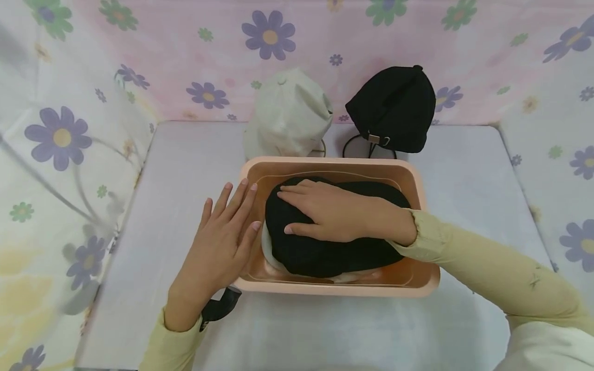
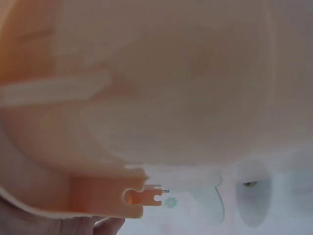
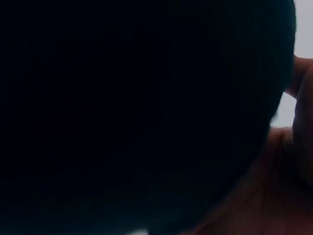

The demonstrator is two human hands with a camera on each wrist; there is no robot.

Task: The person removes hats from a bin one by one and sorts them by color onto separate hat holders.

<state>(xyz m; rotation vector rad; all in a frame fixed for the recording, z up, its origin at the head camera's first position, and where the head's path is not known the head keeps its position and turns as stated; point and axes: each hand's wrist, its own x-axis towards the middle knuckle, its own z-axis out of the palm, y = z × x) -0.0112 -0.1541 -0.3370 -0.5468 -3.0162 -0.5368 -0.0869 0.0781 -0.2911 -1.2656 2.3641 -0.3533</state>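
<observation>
A black cap point(image 1: 320, 257) lies in a peach plastic bin point(image 1: 343, 289), over something white that shows at its lower left edge. My right hand point(image 1: 331, 211) rests flat on top of the cap, fingers stretched to the left. At the bin's left side, my left hand point(image 1: 223, 242) has its fingers straight and spread, the fingertips by the rim. In the left wrist view the bin's outer wall point(image 2: 186, 98) fills most of the picture. Dark cloth of the cap point(image 3: 137, 107) covers the right wrist view, with part of the right hand point(image 3: 259, 196) at its edge.
Behind the bin, a white cap point(image 1: 290, 113) and another black cap point(image 1: 394, 111) sit on thin wire stands. All stand on a pale table point(image 1: 153, 216). Flower-printed cloth walls point(image 1: 297, 46) close off the back and both sides.
</observation>
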